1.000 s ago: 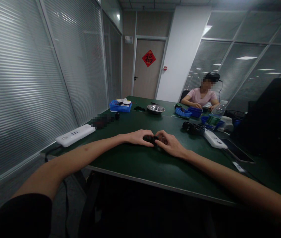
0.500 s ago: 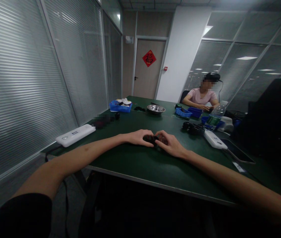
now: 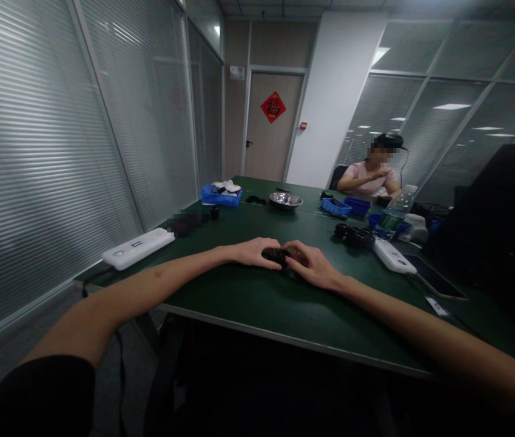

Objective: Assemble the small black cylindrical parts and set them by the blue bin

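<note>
- Green tabletop (image 3: 248,297), near margin: its front edge shows no raised lip, and a strip of green surface separates it from the hands. A small part, if dropped, might roll over this edge to the floor.
- Left hand (image 3: 257,252) and right hand (image 3: 314,266), fingertips just beside one another: both appear closed, thumb against fingers, upon a small dark object (image 3: 283,258) held between them. Its kind, and whether it touches the tabletop, cannot be told. Likeliest fault: slipping or twisting, since fingertips alone seem to bear on it and hide much of it.
- Left white device (image 3: 139,247), beside the table's left edge: a snag on its black cord (image 3: 87,285) could drag it off.
- Right white device (image 3: 394,256) and phone (image 3: 437,277): these limit sideways travel on the right.
- Black tangled item (image 3: 352,235) and bottle (image 3: 393,215), farther right: a wide sweep might topple the bottle.
- Metal bowl (image 3: 286,201), beyond the hands: the green surface between allows forward movement.
- Blue basket (image 3: 221,195), far left, and co-worker (image 3: 369,179), far right: outer bounds of reach.
</note>
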`<state>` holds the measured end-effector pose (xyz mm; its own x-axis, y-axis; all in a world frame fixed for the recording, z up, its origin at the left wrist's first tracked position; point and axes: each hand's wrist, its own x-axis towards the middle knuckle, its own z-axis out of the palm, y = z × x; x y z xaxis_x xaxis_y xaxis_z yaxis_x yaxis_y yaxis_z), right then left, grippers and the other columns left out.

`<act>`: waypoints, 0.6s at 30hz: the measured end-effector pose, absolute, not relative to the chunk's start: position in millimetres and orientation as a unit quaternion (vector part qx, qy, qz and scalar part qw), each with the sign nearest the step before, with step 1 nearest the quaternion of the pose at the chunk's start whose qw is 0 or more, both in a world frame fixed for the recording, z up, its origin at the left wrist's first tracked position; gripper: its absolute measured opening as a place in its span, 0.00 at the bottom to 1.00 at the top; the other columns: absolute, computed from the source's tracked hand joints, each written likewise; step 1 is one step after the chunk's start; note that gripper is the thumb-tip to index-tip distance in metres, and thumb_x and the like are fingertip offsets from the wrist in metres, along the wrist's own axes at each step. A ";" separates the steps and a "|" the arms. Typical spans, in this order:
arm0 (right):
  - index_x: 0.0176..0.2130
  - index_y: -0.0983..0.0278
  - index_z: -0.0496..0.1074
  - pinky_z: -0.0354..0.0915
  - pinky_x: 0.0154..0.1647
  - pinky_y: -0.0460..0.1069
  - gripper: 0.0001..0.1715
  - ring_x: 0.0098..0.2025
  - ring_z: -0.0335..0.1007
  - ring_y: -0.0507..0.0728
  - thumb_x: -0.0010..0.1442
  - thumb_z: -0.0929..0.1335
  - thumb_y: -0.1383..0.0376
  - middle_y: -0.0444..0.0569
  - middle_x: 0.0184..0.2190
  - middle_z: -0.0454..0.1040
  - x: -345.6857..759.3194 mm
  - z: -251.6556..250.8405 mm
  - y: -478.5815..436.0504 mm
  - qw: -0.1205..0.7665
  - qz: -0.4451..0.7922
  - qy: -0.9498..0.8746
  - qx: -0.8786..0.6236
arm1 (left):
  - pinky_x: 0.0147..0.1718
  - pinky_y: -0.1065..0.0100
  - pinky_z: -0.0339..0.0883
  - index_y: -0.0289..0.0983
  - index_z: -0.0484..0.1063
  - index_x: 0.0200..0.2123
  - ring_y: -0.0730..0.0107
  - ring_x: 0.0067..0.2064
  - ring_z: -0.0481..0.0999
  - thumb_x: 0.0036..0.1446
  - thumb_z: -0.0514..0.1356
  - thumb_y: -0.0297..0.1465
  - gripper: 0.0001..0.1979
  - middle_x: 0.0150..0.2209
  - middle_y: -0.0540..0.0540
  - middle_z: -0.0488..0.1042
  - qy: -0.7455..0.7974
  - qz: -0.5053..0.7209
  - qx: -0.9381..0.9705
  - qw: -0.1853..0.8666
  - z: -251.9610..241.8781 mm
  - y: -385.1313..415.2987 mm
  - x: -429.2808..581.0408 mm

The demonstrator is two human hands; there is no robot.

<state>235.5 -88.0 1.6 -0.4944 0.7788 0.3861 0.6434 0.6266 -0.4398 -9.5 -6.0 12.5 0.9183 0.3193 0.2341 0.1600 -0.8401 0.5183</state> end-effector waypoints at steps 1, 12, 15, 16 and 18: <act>0.56 0.61 0.69 0.61 0.32 0.48 0.19 0.29 0.66 0.53 0.70 0.66 0.55 0.43 0.31 0.71 235.7 1.6 -87.9 0.282 0.118 -0.859 -0.411 | 0.46 0.64 0.64 0.36 0.74 0.49 0.62 0.46 0.72 0.61 0.64 0.49 0.23 0.45 0.44 0.72 0.127 0.156 0.946 0.254 12.6 -6.0 -9.5; 0.53 0.61 0.68 0.60 0.30 0.48 0.19 0.27 0.65 0.53 0.70 0.66 0.53 0.41 0.29 0.70 236.6 -0.6 -85.9 0.297 0.134 -0.847 -0.420 | 0.44 0.64 0.63 0.36 0.73 0.47 0.63 0.45 0.71 0.61 0.64 0.49 0.23 0.45 0.44 0.72 0.129 0.156 0.948 0.246 12.1 -5.0 -9.1; 0.55 0.61 0.69 0.60 0.30 0.48 0.19 0.28 0.65 0.53 0.71 0.65 0.54 0.43 0.31 0.72 236.2 1.7 -87.5 0.289 0.135 -0.855 -0.409 | 0.45 0.64 0.63 0.36 0.74 0.49 0.62 0.46 0.72 0.61 0.64 0.50 0.24 0.45 0.44 0.72 0.130 0.154 0.948 0.246 12.2 -4.9 -9.7; 0.56 0.61 0.69 0.60 0.30 0.48 0.19 0.28 0.65 0.53 0.71 0.65 0.54 0.43 0.31 0.72 235.7 2.3 -88.0 0.288 0.136 -0.855 -0.410 | 0.45 0.64 0.63 0.36 0.74 0.49 0.62 0.45 0.72 0.61 0.64 0.50 0.24 0.45 0.44 0.72 0.129 0.155 0.948 0.246 12.1 -4.8 -9.8; 0.55 0.61 0.69 0.60 0.30 0.48 0.20 0.27 0.65 0.53 0.70 0.65 0.52 0.42 0.30 0.71 234.4 2.7 -88.6 0.292 0.140 -0.849 -0.418 | 0.45 0.64 0.63 0.36 0.74 0.48 0.62 0.45 0.72 0.61 0.64 0.49 0.23 0.44 0.45 0.71 0.125 0.158 0.948 0.248 12.0 -4.6 -9.7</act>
